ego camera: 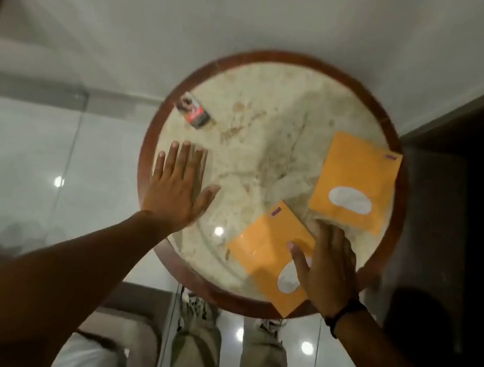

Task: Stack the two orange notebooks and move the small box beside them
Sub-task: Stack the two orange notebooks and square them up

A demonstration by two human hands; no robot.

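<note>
Two orange notebooks lie apart on a round marble-topped table. The far notebook rests near the right rim. The near notebook lies tilted at the front rim, one corner sticking out over the edge. My right hand lies flat with spread fingers on the near notebook's right side, the thumb across its cover. A small dark box with red and white print sits at the far left of the tabletop. My left hand hovers flat and open over the left rim, just below the box, holding nothing.
The table has a brown wooden rim. A glass panel and a glossy floor lie to the left, a dark cabinet to the right. My legs and shoes stand at the front edge, beside a grey seat.
</note>
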